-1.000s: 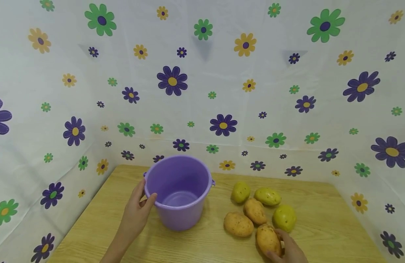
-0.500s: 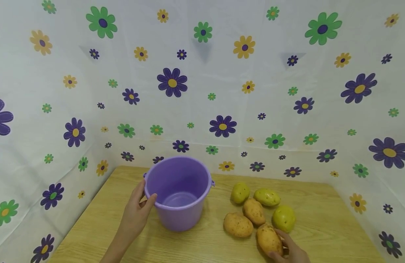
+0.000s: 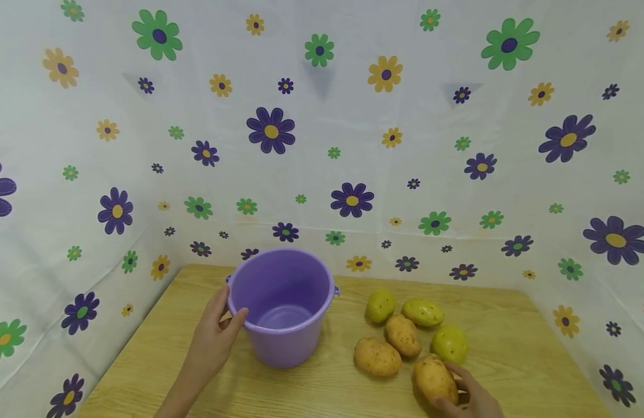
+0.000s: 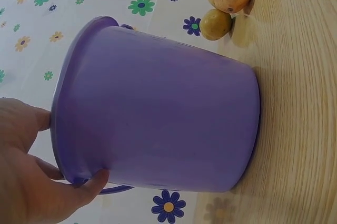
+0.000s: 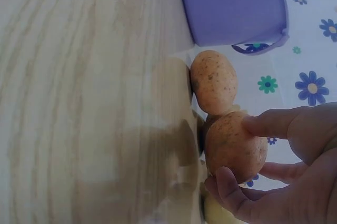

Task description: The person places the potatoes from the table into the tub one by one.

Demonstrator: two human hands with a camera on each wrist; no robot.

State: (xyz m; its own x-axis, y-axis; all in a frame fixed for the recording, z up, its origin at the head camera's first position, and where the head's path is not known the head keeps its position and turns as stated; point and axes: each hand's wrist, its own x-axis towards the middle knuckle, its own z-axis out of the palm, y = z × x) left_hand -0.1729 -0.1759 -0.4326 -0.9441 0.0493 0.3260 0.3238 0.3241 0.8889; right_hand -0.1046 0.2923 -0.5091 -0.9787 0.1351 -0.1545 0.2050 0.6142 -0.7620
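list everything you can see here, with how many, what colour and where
table: one, pale wood, across the bottom of the head view
bucket: one, purple, on the table, left of centre
handle: one, purple, on the bucket
brown potatoes: three, brown, right of the bucket
yellow-green pieces: three, yellow-green, beside and behind the brown potatoes; kind unclear
flowered sheeting: panel count unclear, white with purple, green and yellow flowers, around the table
left grip: one, bare, holding the bucket's rim
right grip: one, bare, holding the frontmost potato
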